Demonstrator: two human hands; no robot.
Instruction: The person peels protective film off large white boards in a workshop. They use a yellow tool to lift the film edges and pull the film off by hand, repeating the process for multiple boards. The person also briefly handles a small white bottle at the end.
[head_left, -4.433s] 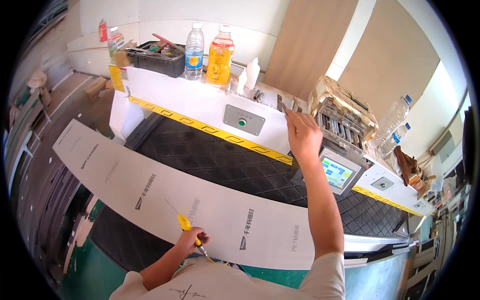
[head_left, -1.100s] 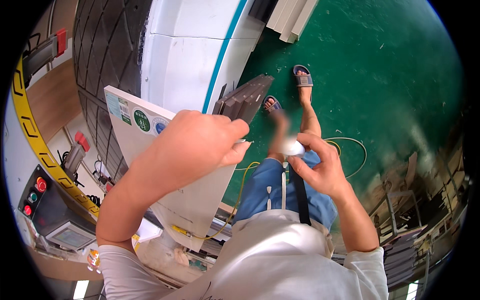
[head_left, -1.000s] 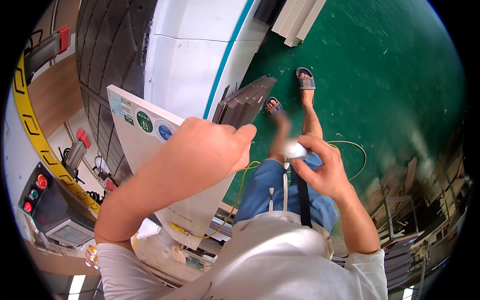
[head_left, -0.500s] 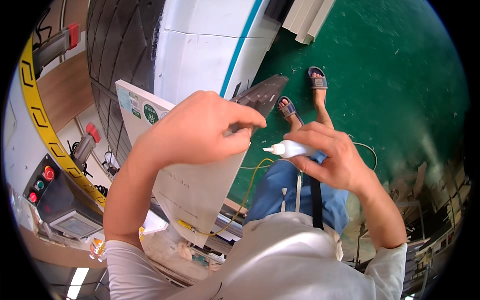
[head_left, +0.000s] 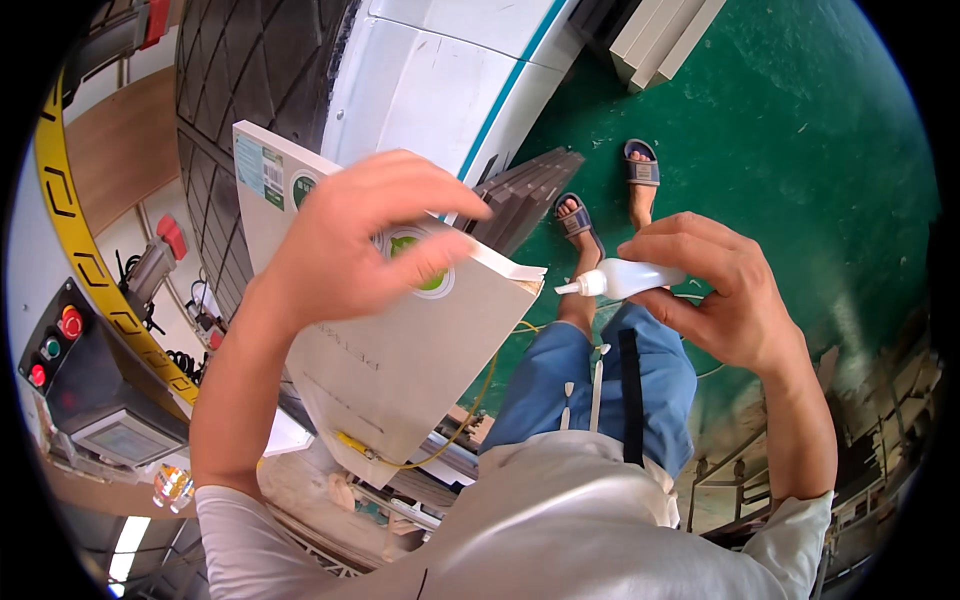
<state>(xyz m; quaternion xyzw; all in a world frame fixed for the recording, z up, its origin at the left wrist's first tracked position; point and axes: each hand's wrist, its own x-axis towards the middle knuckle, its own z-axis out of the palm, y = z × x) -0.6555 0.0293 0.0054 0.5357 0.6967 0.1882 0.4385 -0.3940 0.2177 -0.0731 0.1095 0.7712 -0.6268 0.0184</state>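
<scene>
My right hand grips a small white squeeze bottle between thumb and fingers. The bottle lies nearly level, its narrow nozzle pointing left at the corner of a pale board, a short gap away. That corner looks chipped, with brownish bare material showing. Over the board's upper edge hovers my left hand, slightly blurred. Its thumb and fingers are apart, and nothing shows between them. Round green and white stickers and a label are on the board's face, partly hidden by the left hand.
A white machine body with a teal stripe stands beyond the board. Grey strips are stacked beside it. At left are a control panel with a red button and a yellow rail. A yellow cord hangs near the board.
My left hand has drawn back left from the board's corner, and its fingers have spread, uncovering the corner and a sticker. My right hand has shifted slightly right and up with the bottle.
</scene>
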